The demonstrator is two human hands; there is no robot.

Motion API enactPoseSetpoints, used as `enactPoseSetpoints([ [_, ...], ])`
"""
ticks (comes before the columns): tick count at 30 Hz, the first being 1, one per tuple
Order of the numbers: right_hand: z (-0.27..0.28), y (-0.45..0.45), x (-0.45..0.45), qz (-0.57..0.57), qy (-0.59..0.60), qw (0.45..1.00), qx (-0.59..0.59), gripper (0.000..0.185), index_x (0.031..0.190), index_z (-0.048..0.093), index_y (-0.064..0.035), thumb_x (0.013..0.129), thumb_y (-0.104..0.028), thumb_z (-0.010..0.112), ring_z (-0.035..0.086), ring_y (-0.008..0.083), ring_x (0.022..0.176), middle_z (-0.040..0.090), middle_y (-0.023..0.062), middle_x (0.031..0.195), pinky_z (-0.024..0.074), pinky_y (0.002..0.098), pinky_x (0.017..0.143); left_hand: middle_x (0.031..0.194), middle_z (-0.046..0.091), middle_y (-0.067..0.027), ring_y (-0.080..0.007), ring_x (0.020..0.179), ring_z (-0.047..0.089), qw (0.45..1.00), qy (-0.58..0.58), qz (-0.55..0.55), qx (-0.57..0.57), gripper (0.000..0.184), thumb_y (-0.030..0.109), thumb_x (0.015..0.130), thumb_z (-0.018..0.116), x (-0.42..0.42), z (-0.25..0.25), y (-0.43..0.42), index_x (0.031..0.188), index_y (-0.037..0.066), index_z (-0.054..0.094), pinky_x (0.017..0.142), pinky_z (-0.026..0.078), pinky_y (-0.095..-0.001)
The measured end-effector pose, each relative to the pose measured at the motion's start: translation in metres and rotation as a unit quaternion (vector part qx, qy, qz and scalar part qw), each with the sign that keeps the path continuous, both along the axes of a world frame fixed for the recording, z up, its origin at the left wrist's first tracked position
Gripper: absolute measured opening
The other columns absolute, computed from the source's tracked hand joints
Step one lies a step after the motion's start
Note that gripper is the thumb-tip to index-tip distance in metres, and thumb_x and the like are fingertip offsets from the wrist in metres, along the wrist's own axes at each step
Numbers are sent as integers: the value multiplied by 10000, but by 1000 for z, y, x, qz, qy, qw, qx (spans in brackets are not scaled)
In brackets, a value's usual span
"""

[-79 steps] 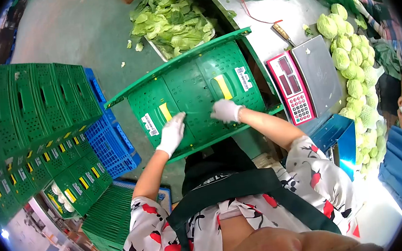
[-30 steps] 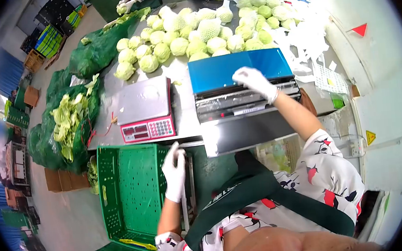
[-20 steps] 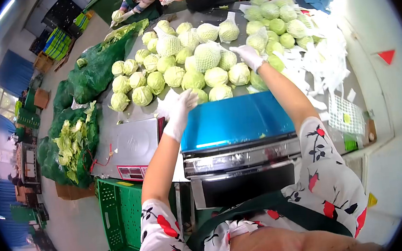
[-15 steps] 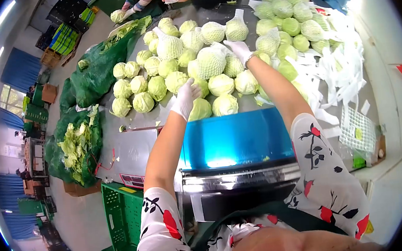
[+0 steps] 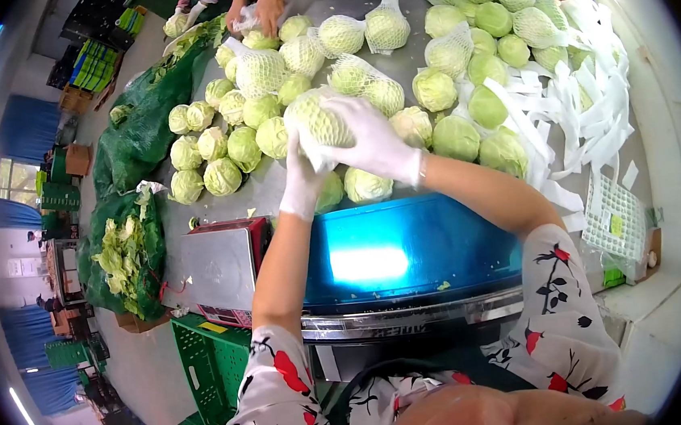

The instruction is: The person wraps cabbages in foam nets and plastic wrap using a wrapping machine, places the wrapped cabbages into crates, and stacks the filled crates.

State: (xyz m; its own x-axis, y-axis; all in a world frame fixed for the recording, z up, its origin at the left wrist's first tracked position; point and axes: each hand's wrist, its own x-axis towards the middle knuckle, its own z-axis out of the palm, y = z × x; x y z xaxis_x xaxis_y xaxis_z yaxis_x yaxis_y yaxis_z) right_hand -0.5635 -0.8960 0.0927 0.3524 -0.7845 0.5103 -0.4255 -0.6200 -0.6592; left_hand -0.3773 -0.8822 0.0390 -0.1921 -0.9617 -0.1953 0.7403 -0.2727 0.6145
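A cabbage in a white foam net (image 5: 314, 119) is held up between my two gloved hands above the table. My left hand (image 5: 300, 175) grips it from below on its left side. Over its right side curl the fingers of my right hand (image 5: 373, 135). Just behind lies another netted cabbage (image 5: 385, 96). Bare cabbages (image 5: 243, 146) cluster to the left, and one more bare cabbage (image 5: 367, 184) sits close to the wrapping machine's blue cover (image 5: 416, 238). My palms and the cabbage's underside are partly hidden.
Loose white foam nets (image 5: 591, 110) pile up at the right beside stacked cabbages (image 5: 494, 19). A flat scale (image 5: 219, 259) stands left of the blue cover. Green mesh sacks (image 5: 138, 121) line the left edge. Another person's hands (image 5: 258, 13) handle a cabbage at the back.
My hands have come together on the netted cabbage and lifted it leftward, toward me. At the back, the other person's hands have come down onto the cabbages. The view has shifted slightly.
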Motion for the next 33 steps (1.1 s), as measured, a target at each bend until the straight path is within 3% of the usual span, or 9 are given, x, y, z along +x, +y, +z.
enactPoseSetpoints([
  [4,38,79,-51,9,-130,958,255,911,1473,271,119,874,-377,746,387,350,1387,394,298,1474,303,419,1161,1409,514,-180,-297,1326,490,967,-245,36,-65,754,393,907,670,-12,40,109,1467,-8,366,1116,397,-443],
  [9,-1,224,-62,-46,-204,897,390,915,1494,256,83,864,-350,758,403,346,1370,436,271,1449,305,426,1155,1344,480,-237,-377,1272,466,666,-704,20,-248,1087,447,620,895,-63,75,222,1427,-44,356,1062,436,-466],
  [13,1,259,-69,-179,131,966,130,849,1474,356,43,859,-401,737,427,416,1326,455,289,1412,316,465,1123,1405,413,-246,-397,1305,431,654,-722,3,-227,1184,394,595,910,-71,77,250,1498,-25,269,1096,404,-444],
  [17,-7,269,-85,-171,-132,944,251,777,1461,380,49,889,-352,720,442,386,1320,483,266,1405,325,442,1120,1330,511,-203,-337,1146,559,769,-598,69,-216,931,234,769,813,-17,81,278,1507,-8,300,1023,435,-412],
  [19,19,295,-100,-293,11,951,97,720,1372,462,82,858,-325,761,478,385,1266,505,257,1363,317,431,1134,1066,651,-146,-289,1023,583,573,-784,121,-206,788,195,805,793,23,69,308,1467,7,409,870,465,-413],
  [23,-1,351,-119,-454,338,822,71,710,1314,521,49,868,-475,695,503,396,1213,577,232,1219,272,515,1143,994,654,-143,-313,966,552,388,-897,69,-201,857,452,819,752,36,29,358,1463,-2,414,836,408,-450],
  [25,-29,360,-113,-450,440,772,90,653,1277,567,10,906,-526,608,537,377,1132,627,199,1082,252,547,1141,1001,650,-150,-319,976,545,377,-909,75,-162,881,398,807,771,26,28,359,1487,-2,379,840,415,-458],
  [28,-59,353,-111,-406,266,866,123,369,1201,637,-66,947,-333,615,571,298,1025,677,73,926,252,515,1133,992,647,-138,-299,991,546,557,-820,92,-92,875,226,780,810,34,18,354,1505,26,363,880,417,-431],
  [33,-72,358,-127,-369,203,901,106,249,1170,675,-149,936,-222,632,581,259,983,683,39,849,267,499,1119,952,676,-108,-318,1000,548,463,-877,90,-90,722,303,810,779,38,19,378,1412,19,500,880,405,-438],
])
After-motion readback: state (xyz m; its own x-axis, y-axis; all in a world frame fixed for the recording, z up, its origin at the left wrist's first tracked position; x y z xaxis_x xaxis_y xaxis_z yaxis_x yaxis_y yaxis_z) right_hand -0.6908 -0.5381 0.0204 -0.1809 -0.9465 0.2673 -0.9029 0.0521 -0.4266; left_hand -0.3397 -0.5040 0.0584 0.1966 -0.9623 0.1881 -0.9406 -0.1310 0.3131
